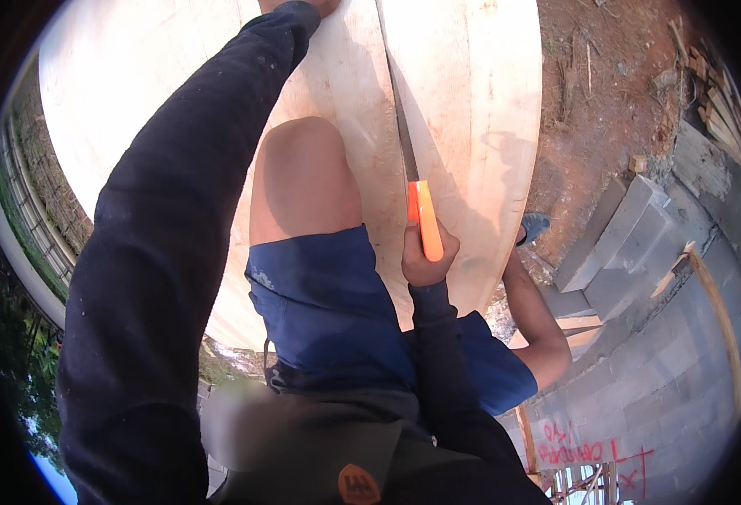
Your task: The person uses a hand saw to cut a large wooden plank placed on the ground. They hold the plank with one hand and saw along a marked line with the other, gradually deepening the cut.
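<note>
Basically, R grip [422, 263] clamped on saw hndl [426, 217], blade [408, 160] ahead at board slit [391, 71]; can't tell L grip [323, 7], cropped

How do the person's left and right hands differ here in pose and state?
The right hand is closed around the orange saw handle, while the visible part of the left hand shows no tool. The left hand is far forward, mostly cut off by the top edge; the right hand is nearer the body, well inside the picture. Both are bare, below dark sleeves.
</note>
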A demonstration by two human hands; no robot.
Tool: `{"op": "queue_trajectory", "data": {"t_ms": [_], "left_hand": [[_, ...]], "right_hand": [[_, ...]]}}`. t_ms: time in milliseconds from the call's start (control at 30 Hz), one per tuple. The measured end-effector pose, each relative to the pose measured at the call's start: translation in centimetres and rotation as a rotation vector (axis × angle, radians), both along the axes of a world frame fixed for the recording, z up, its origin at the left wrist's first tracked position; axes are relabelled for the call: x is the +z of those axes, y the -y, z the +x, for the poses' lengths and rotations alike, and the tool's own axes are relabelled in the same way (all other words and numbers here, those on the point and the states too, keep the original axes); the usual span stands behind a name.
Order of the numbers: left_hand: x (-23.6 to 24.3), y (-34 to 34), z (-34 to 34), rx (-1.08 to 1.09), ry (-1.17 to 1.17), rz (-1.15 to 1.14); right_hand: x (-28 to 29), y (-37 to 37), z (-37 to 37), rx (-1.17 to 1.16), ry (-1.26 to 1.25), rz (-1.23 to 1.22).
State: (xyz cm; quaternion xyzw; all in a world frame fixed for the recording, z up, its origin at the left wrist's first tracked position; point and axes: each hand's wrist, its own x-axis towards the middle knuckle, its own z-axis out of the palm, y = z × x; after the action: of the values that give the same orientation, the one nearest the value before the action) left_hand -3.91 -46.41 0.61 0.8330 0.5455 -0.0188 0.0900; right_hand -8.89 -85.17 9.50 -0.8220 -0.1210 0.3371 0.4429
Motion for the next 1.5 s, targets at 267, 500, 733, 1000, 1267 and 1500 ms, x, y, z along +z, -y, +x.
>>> {"op": "queue_trajectory", "data": {"t_ms": [267,500,733,1000,1267,1500], "left_hand": [[-1.7,-0.3,-1.3,0.001,0.051,0.023],[0.0,-0.1,-0.9,0.013,-0.002,0.002],[-0.2,-0.6,-0.4,-0.015,0.05,-0.004],[-0.3,-0.1,-0.7,-0.006,-0.031,-0.021],[-1.0,0.6,-0.7,-0.012,-0.006,-0.022],[-1.1,-0.4,-0.8,-0.007,0.024,0.021]], "right_hand": [[7.2,8.4,-3.4,0.146,0.104,-0.173],[3.1,1.7,-1.3,0.038,-0.011,-0.048],[3.2,2.7,-1.5,0.063,0.038,-0.075],[5.1,5.4,-2.3,0.084,0.07,-0.074],[2.4,1.9,-0.5,0.069,0.023,-0.046],[10.2,10.3,-3.5,0.168,0.074,-0.178]]}}
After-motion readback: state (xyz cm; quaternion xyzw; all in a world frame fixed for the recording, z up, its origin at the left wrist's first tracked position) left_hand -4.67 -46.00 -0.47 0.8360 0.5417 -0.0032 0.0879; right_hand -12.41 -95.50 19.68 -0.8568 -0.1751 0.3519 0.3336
